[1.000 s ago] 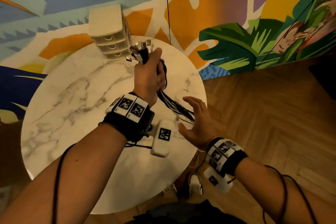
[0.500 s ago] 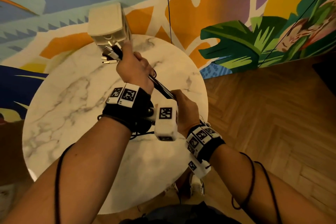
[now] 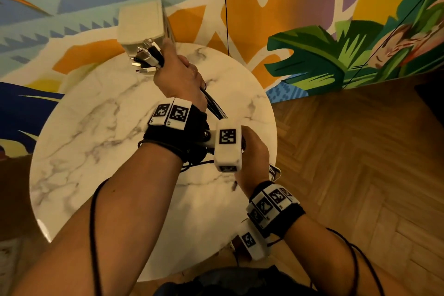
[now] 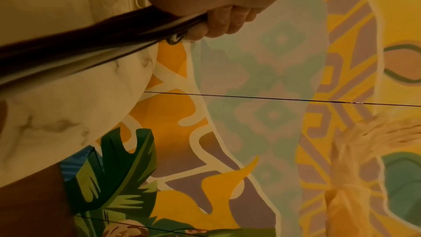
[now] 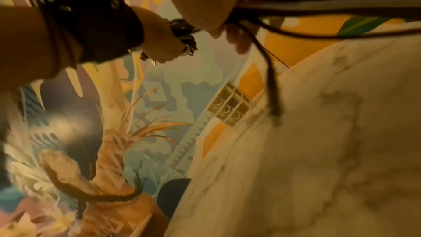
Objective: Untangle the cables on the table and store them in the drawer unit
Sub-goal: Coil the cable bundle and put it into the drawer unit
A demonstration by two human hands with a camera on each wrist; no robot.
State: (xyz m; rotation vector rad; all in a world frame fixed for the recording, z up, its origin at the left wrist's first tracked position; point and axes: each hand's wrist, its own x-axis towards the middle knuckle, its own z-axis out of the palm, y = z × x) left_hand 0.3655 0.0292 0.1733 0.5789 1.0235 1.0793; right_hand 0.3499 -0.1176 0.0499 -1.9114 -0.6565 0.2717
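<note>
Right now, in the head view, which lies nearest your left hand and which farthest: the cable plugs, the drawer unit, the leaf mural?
From the left hand:
1. Cable plugs, sticking out of its grip, toward the wall.
2. Drawer unit, just behind the plugs at the table's far edge.
3. Leaf mural, far right on the wall.

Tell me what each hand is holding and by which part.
Both grip the same cable bundle: the left hand just below the plug ends, the right hand lower along the cords.

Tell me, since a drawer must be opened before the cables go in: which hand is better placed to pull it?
Probably the left hand: it grips the cable bundle by its plug ends right beside the drawer unit. The right hand holds the bundle's tail near the table's front edge, but could let go more easily.
</note>
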